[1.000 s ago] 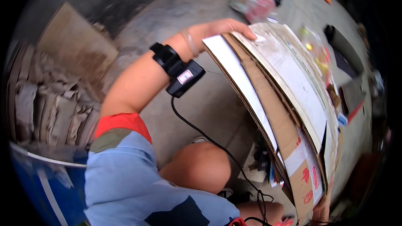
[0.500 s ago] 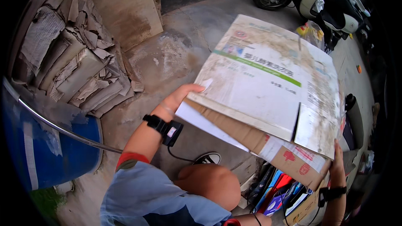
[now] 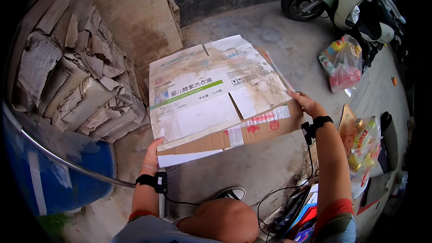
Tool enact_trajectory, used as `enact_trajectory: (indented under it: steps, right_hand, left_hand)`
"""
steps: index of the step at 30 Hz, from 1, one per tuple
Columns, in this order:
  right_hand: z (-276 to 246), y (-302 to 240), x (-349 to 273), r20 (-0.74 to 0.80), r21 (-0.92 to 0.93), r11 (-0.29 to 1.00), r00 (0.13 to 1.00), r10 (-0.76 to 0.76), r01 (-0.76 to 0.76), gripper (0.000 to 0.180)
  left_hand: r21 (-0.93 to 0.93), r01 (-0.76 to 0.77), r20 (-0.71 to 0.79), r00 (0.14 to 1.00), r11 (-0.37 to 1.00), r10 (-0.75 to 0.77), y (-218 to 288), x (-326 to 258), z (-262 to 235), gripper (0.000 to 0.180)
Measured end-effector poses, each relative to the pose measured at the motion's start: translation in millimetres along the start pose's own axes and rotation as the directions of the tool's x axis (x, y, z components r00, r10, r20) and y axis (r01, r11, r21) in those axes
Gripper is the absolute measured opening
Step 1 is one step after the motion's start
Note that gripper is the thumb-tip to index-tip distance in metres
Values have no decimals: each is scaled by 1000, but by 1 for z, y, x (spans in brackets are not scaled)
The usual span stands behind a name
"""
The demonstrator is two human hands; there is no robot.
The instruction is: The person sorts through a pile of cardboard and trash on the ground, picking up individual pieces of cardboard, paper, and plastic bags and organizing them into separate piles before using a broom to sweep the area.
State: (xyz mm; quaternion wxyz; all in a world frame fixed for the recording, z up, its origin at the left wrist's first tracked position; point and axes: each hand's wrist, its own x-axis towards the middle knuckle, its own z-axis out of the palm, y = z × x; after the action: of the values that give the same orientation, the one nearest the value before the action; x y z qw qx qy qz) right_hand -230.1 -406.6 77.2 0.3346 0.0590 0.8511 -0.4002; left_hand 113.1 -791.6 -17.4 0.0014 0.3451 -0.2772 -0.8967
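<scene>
Between both hands I carry a stack of flattened cardboard boxes (image 3: 193, 112) above the concrete floor. The top sheet is white with a green stripe and brown dirt stains. Brown cardboard with red marks and clear tape shows beneath it, and a white sheet peeks out at the near left corner. My left hand (image 3: 153, 150) is closed on that near left corner, thumb on top. My right hand (image 3: 308, 103) grips the right edge, its fingers partly hidden under the stack.
A pile of torn cardboard (image 3: 85, 85) leans at the left by a brown board (image 3: 139, 9). Below it stands a blue barrel (image 3: 72, 166) with a metal rail (image 3: 67, 150). A pale green scooter (image 3: 342, 0), filled plastic bags (image 3: 345, 65) and folders (image 3: 303, 216) lie rightward.
The cardboard stack has swung left toward the torn pile and turned, both hands moving with it. My right arm has come up and inward, uncovering the bags on the right.
</scene>
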Motion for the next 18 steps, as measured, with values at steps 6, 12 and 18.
enact_trajectory:
  steps: [6, 12, 18]
  right_hand:
    - [31, 100, 35, -580, 14, 1000, 814, 26, -22, 90]
    - [131, 80, -14, -268, 855, 519, 841, 469, -17, 117]
    - [139, 100, 17, -186, 855, 511, 868, 461, -88, 99]
  left_hand:
    - [120, -71, -141, 986, 990, 88, -37, 44, -49, 34]
    - [307, -24, -165, 983, 952, 78, -48, 50, -35, 32]
    - [318, -117, -246, 948, 941, 201, -57, 64, -13, 36]
